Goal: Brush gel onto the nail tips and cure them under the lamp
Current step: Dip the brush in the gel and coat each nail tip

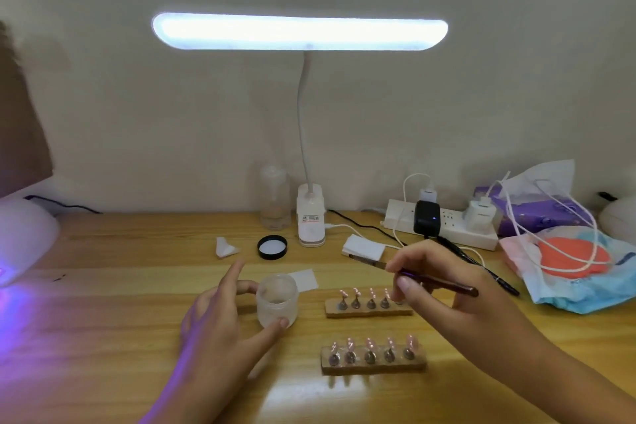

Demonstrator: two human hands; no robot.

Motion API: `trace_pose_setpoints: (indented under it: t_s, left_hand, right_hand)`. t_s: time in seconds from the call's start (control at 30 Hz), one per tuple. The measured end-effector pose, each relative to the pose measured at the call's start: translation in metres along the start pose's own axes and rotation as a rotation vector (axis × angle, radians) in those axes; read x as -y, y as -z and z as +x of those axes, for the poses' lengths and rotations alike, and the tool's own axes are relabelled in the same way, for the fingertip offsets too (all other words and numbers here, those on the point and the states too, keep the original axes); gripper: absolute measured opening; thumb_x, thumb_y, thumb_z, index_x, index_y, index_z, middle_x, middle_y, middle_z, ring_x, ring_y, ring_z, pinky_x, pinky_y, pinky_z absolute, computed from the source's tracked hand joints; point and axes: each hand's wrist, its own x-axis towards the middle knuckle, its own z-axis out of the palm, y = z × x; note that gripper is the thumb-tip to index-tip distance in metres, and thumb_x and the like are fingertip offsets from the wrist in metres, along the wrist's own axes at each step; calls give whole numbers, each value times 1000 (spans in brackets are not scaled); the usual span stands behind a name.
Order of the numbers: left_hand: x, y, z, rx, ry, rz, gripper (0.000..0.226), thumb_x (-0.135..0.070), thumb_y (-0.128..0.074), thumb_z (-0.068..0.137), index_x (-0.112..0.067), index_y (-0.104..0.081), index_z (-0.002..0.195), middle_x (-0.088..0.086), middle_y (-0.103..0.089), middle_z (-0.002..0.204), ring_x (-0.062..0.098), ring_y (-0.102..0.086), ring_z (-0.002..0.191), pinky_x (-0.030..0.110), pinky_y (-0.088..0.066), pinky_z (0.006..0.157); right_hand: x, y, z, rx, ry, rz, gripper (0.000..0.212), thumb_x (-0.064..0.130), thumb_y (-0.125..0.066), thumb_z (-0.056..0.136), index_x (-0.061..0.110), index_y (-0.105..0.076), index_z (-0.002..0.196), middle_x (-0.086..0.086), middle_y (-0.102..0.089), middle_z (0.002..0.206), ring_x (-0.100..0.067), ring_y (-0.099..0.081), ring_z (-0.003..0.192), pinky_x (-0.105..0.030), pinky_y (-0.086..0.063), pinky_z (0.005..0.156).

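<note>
Far left, the curing lamp [24,237] glows violet on the desk [103,337]. My left hand [220,323] grips the open frosted jar [277,299] between thumb and 1 curled finger, index finger raised. Right of it lie the rear strip [368,309] and front strip [373,363], carrying upright pink nail tips [370,342]. My right hand [444,289] pinches the brush [437,280], bristles leftward, above the rear strip.
</note>
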Motion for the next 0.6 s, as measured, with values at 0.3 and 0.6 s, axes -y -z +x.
trace_pose_setpoints:
  t_s: [0.3,0.6]
  left_hand:
    - [-9,2,-12,-86,-186,18,81,-44,-77,72,-52,-21,132,-47,-36,115,-10,-17,116,25,-13,104]
    - [-10,3,-18,-97,-278,103,54,-39,-80,68,-44,-48,112,-30,-45,122,-10,-17,126,21,-4,113]
  right_hand:
    - [4,-9,-8,-220,-121,618,29,31,-52,94,18,-77,86,-19,-68,70,-24,-67,65,-24,-56,61]
    - [17,-33,-16,-165,112,318,12,28,-61,81,35,-68,88,5,-61,71,-5,-57,64,-14,-47,59]
